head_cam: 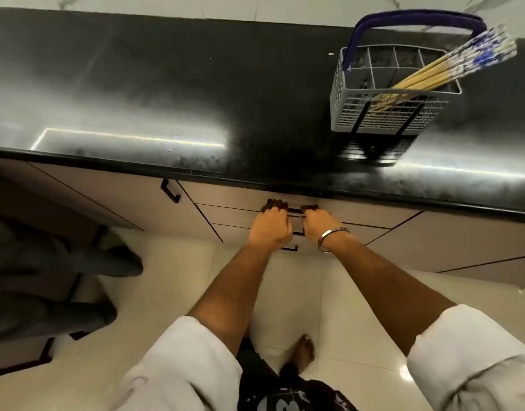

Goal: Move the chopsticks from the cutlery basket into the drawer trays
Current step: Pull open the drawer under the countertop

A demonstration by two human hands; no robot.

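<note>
A grey cutlery basket (385, 117) with a blue handle stands on the black countertop (166, 93) at the right. Several yellow chopsticks (451, 65) with blue-and-white patterned tops lean out of it to the right. Below the counter edge, my left hand (270, 226) and my right hand (320, 222) sit side by side, fingers curled round the black handle of the top drawer (225, 200). The drawer front lies flush with the cabinet. The drawer's inside and its trays are hidden.
More drawer fronts with black handles lie below the top drawer, and a cabinet door handle (170, 189) is to the left. Another person's legs (62, 262) stand at the left on the pale tiled floor (299, 292). My bare foot shows below.
</note>
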